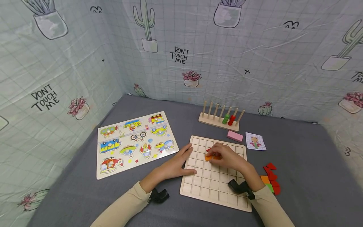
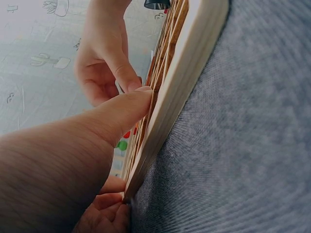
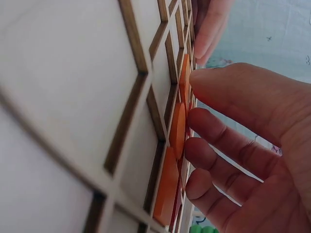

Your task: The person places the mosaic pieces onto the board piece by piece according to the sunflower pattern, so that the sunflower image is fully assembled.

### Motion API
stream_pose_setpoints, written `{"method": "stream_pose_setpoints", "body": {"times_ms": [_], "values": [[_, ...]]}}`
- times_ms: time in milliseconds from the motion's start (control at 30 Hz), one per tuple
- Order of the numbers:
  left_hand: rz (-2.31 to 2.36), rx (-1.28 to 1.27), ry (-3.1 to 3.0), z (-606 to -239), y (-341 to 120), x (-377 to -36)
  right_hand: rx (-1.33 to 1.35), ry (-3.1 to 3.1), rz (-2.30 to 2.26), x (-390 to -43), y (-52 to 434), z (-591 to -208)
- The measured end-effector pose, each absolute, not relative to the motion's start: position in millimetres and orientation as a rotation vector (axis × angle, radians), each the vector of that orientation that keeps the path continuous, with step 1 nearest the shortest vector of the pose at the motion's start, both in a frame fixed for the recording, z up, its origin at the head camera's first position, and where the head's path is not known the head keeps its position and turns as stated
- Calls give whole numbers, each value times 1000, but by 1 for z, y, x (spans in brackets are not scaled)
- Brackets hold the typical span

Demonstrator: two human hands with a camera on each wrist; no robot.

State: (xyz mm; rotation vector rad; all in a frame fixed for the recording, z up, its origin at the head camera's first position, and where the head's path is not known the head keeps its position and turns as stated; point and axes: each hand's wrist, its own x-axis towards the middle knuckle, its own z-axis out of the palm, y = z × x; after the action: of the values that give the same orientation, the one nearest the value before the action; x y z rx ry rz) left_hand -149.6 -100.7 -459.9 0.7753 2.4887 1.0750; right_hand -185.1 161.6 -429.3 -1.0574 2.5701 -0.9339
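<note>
Nearest the camera, your left beige fabric sleeve (image 1: 122, 205) slants in, leading to your left hand (image 1: 175, 165). It spreads at the left edge of the square, pale wooden grid board (image 1: 214, 193), thumb resting on the rim, fingers farther up that side, gripping nothing.

Rightward, the flat, square-looking orange piece (image 1: 208, 158) sits in the grid's upper middle. It lies left of your right palm, right at the fingertips; your right hand (image 1: 227, 156) is the nearer one. The piece shows no clear long axis, but it heads a left-to-right row with two flat orange pieces (image 3: 178, 130).

Your right hand reaches in from the near right, fingers bent, thumb tip against the piece. Thumb and index stand apart; you cannot tell whether they pinch its edges.
</note>
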Motion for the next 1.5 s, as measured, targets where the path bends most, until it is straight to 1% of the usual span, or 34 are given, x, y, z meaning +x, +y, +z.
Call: {"method": "stream_pose_setpoints", "body": {"times_ms": [200,467,733,1500], "values": [[1086,769,2481,-460,-99,-149,-1078,2563,-991,-185,169,-428],[1083,756,2486,-461,-101,-150,-1037,2559,-1046,-183,181,-425],[1114,774,2487,-460,-104,-149,-1031,2571,-1117,-176,205,-427],[1109,792,2481,-460,-99,-149,-827,2728,-1145,-129,291,-428]]}}
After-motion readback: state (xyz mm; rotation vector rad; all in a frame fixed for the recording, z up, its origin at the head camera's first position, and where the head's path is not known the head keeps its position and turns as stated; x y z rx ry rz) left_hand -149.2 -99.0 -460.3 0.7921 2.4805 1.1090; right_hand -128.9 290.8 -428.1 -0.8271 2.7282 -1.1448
